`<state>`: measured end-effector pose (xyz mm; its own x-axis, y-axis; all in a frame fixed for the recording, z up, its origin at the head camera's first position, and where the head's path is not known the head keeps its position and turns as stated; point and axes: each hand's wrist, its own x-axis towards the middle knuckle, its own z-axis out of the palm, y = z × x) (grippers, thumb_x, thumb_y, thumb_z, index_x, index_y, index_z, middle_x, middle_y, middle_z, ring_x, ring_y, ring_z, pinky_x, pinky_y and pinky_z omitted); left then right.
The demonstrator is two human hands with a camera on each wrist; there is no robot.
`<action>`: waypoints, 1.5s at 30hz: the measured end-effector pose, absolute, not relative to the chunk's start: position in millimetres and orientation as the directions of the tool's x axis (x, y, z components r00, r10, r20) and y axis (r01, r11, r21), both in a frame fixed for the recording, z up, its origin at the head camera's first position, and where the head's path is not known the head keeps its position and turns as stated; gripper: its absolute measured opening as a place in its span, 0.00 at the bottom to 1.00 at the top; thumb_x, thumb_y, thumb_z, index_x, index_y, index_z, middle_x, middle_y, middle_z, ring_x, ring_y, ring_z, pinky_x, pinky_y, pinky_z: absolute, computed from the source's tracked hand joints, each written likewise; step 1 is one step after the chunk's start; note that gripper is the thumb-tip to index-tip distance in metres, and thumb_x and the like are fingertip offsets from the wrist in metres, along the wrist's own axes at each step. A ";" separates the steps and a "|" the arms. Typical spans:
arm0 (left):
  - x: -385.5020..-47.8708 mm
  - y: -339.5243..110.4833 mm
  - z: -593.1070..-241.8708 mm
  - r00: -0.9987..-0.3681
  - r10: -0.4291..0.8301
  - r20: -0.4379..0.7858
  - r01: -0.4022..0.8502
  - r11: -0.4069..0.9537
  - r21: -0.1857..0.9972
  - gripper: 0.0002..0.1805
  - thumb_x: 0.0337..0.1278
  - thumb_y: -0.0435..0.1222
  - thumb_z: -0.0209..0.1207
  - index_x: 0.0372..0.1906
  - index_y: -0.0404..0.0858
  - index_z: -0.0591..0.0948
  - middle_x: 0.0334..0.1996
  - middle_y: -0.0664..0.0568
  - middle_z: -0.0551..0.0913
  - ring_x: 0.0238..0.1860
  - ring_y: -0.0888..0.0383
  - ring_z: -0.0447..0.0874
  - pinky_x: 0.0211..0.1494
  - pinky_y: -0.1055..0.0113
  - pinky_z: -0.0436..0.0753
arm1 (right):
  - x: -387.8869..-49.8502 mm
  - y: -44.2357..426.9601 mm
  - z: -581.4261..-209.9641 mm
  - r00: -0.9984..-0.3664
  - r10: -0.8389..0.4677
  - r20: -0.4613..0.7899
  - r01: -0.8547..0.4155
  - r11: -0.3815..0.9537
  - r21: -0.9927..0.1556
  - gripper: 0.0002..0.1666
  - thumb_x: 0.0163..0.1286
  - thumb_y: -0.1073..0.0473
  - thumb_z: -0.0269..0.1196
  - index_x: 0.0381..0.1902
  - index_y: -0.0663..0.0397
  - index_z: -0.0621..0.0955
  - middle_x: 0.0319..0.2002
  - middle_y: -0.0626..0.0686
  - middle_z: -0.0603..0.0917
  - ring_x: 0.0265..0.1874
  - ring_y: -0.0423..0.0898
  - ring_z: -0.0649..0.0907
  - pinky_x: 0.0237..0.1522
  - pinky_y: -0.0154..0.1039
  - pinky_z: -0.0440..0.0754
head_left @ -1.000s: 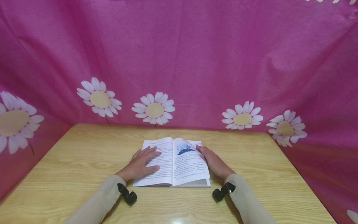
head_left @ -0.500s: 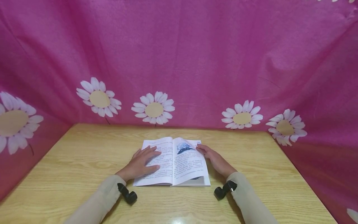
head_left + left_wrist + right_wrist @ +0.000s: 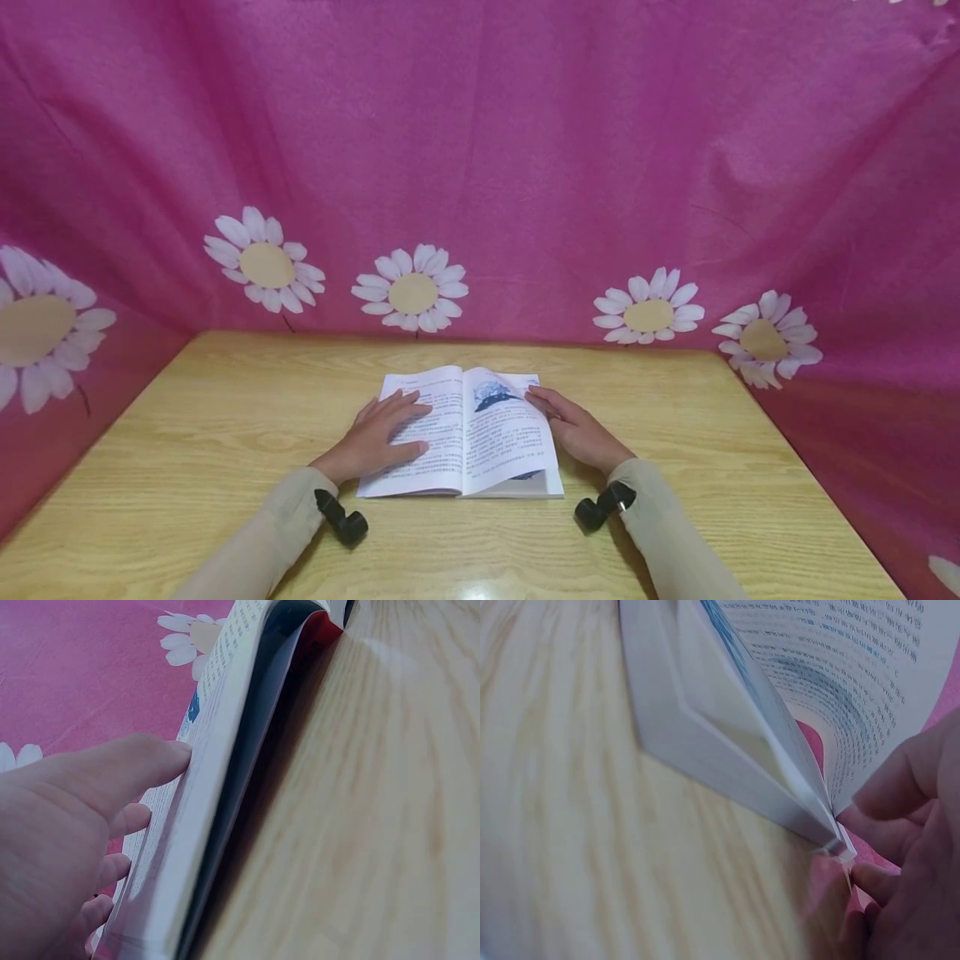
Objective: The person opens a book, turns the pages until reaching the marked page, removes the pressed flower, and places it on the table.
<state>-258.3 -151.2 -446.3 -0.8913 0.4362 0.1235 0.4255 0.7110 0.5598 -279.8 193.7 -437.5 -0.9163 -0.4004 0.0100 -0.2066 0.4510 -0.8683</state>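
Observation:
An open book (image 3: 502, 433) lies on the table, a blue picture at the top of its right page. My left hand (image 3: 371, 442) rests spread on the left page; in the left wrist view the thumb and fingertips of that hand (image 3: 67, 817) touch the printed paper (image 3: 202, 787). At the book's right edge, my right hand (image 3: 581, 429) holds the upper right page near its outer side. That page is lifted, and part of a dark picture shows below it. The right wrist view has the curved page (image 3: 900, 682) against the thumb and fingers of this hand (image 3: 922, 832).
The wooden table (image 3: 247, 400) extends around the book. Behind it and at both sides hangs a pink cloth (image 3: 480, 167) with white daisies. A black wrist device (image 3: 343, 521) sits at the left cuff, another (image 3: 600, 508) at the right.
My right hand has shifted slightly right, its fingers now more curled at the page edge. The right page's lower corner has risen, uncovering more of the sheet beneath. My left hand stays put.

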 end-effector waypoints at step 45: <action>-257.5 -151.7 -443.6 -0.899 0.421 0.125 0.406 0.689 0.600 0.33 0.61 0.54 0.58 0.69 0.48 0.69 0.74 0.49 0.59 0.75 0.46 0.46 0.74 0.44 0.38 | -245.2 148.9 -402.4 -0.840 -0.542 0.029 -0.335 0.477 -0.813 0.33 0.72 0.38 0.53 0.72 0.30 0.62 0.70 0.43 0.66 0.70 0.48 0.64 0.68 0.57 0.61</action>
<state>-257.5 -151.7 -443.6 -0.8985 0.4209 0.1245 0.4059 0.6890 0.6004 -245.2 148.9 -402.4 -0.8401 -0.5417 0.0290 -0.3354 0.4767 -0.8126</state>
